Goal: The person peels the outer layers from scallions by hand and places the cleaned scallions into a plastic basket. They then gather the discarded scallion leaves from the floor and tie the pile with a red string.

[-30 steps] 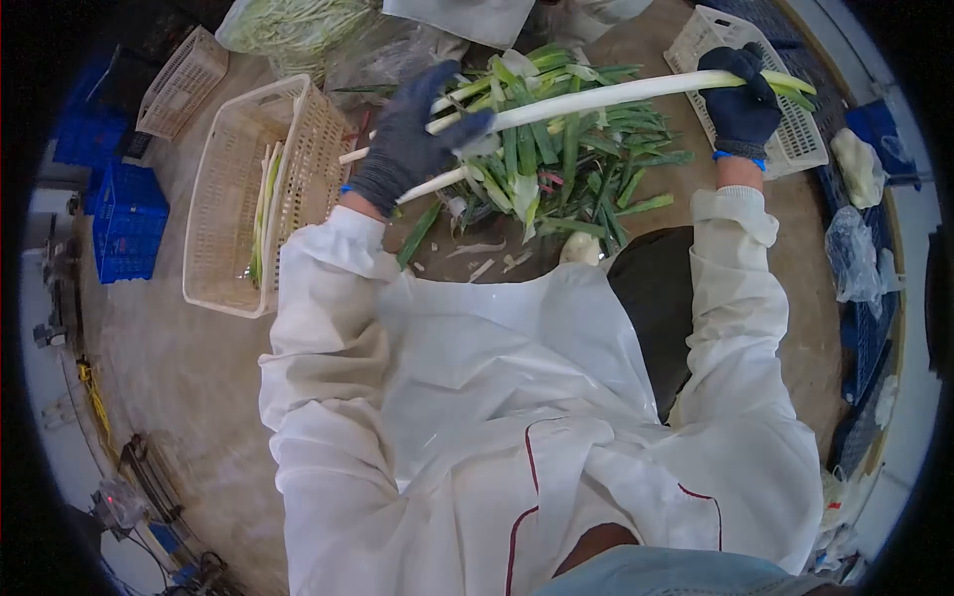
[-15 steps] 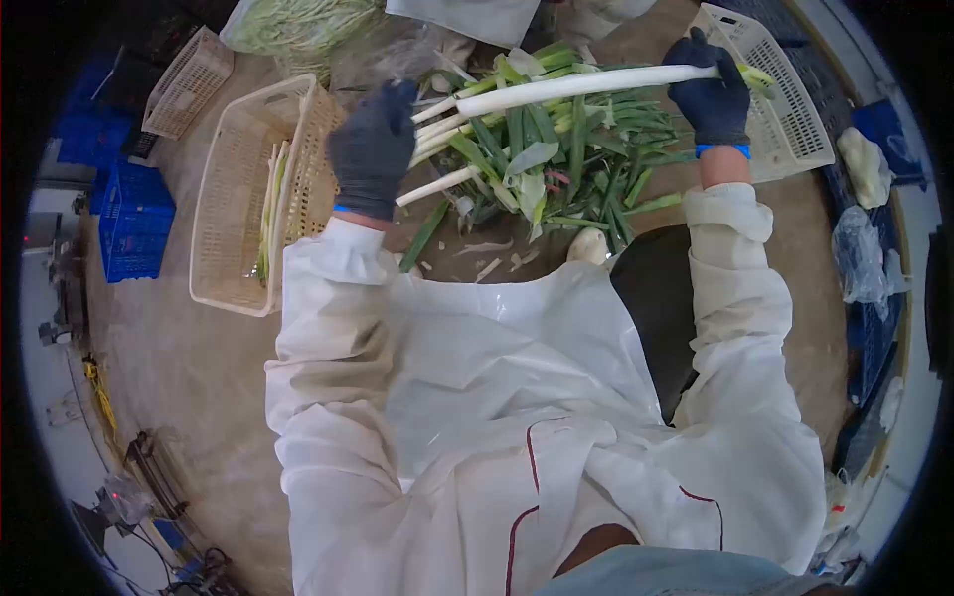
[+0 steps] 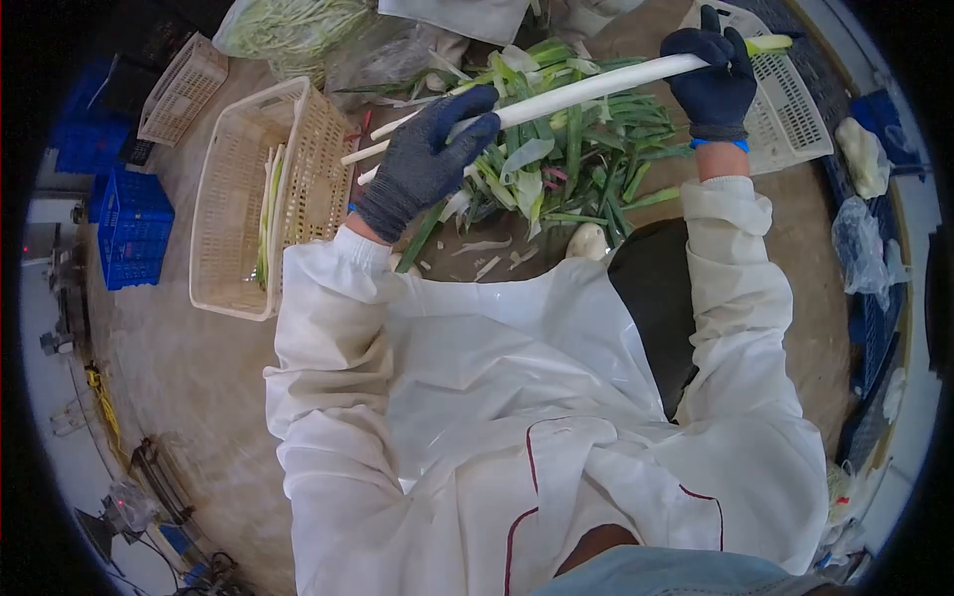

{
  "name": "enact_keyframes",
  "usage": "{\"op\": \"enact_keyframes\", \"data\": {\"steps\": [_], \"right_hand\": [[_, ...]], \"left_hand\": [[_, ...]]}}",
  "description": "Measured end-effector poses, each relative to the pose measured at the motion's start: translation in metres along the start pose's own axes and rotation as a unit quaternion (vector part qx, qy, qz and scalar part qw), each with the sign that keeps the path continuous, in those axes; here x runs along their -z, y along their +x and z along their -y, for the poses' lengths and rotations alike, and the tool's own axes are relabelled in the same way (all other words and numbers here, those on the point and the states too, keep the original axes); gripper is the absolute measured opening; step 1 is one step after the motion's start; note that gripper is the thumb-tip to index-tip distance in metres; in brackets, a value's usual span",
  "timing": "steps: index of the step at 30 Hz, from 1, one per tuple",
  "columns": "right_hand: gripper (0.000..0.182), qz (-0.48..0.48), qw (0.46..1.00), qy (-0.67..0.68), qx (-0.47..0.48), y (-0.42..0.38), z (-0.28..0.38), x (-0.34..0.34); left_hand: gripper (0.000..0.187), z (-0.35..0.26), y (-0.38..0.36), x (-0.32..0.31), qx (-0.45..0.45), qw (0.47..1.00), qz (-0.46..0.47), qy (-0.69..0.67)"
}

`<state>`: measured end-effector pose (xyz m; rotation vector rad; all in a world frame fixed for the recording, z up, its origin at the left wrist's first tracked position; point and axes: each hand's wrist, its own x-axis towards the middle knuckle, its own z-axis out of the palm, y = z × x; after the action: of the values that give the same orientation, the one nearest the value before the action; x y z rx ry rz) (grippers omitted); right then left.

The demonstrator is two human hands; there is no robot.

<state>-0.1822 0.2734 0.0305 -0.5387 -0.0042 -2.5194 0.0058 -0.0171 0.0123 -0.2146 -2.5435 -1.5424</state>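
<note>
Cream crate (image 3: pixel 323 179) left of left hand, few stalks (image 3: pixel 268 214) inside; left hand (image 3: pixel 422 159) closed round long leek (image 3: pixel 596 87) at white end; leafy heap (image 3: pixel 581 149) between hands, under leek; right hand (image 3: pixel 711 84) clamped near green end, white crate (image 3: pixel 790 114) just beside!

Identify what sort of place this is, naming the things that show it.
Probably a vegetable trimming or packing area: there is a loose heap of long green leaves, a long white leek-like stalk held over it, and a cream latticed plastic crate with slim green-and-white stalks inside.
</note>
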Motion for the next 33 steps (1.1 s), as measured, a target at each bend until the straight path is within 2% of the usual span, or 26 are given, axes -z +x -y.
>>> {"op": "enact_keyframes", "data": {"steps": [3, 5, 9, 12, 15, 18, 21, 24, 27, 30, 32, 33], "right_hand": [[0.029, 0.025, 0.999, -0.024, 0.008, 0.001, -0.017, -0.014], [0.028, 0.069, 0.997, -0.017, -0.001, 0.004, -0.021, -0.017], [0.027, 0.051, 0.997, -0.045, 0.021, 0.004, -0.033, -0.026], [0.027, 0.060, 0.997, -0.043, 0.017, 0.004, -0.036, -0.026], [0.027, 0.053, 0.998, -0.030, 0.021, 0.006, -0.037, -0.026], [0.029, 0.060, 0.998, -0.033, 0.011, 0.007, -0.035, -0.021], [0.031, 0.087, 0.995, -0.050, -0.007, 0.007, -0.032, -0.020], [0.032, 0.084, 0.994, -0.070, 0.003, 0.007, -0.033, -0.019], [0.031, 0.045, 0.997, -0.061, 0.013, 0.010, -0.039, -0.014], [0.030, -0.004, 0.998, -0.054, 0.031, 0.011, -0.046, -0.011], [0.028, -0.021, 0.998, -0.044, 0.030, 0.010, -0.050, -0.013], [0.029, 0.006, 0.999, -0.042, 0.018, 0.011, -0.049, -0.012]], "left_hand": [[0.034, -0.002, -0.002, -0.007, -0.073, 0.991, 0.003, 0.108], [0.034, -0.001, -0.005, -0.010, -0.058, 0.983, 0.021, 0.175], [0.033, -0.004, -0.008, -0.016, -0.094, 0.942, 0.041, 0.320], [0.029, -0.002, -0.011, -0.020, -0.133, 0.909, 0.010, 0.395], [0.027, -0.008, -0.012, -0.019, -0.133, 0.898, -0.001, 0.418], [0.023, -0.009, -0.012, -0.018, -0.064, 0.950, 0.035, 0.304], [0.026, 0.015, -0.008, -0.021, -0.004, 0.993, 0.018, 0.120], [0.026, 0.024, -0.005, -0.024, -0.170, 0.975, -0.051, 0.133], [0.026, 0.001, -0.007, -0.041, -0.050, 0.993, -0.099, 0.035], [0.018, -0.008, -0.012, -0.040, -0.122, 0.949, -0.096, 0.274], [0.016, -0.009, -0.012, -0.038, -0.124, 0.936, -0.089, 0.318], [0.016, -0.009, -0.012, -0.036, -0.125, 0.928, -0.085, 0.339]]}}
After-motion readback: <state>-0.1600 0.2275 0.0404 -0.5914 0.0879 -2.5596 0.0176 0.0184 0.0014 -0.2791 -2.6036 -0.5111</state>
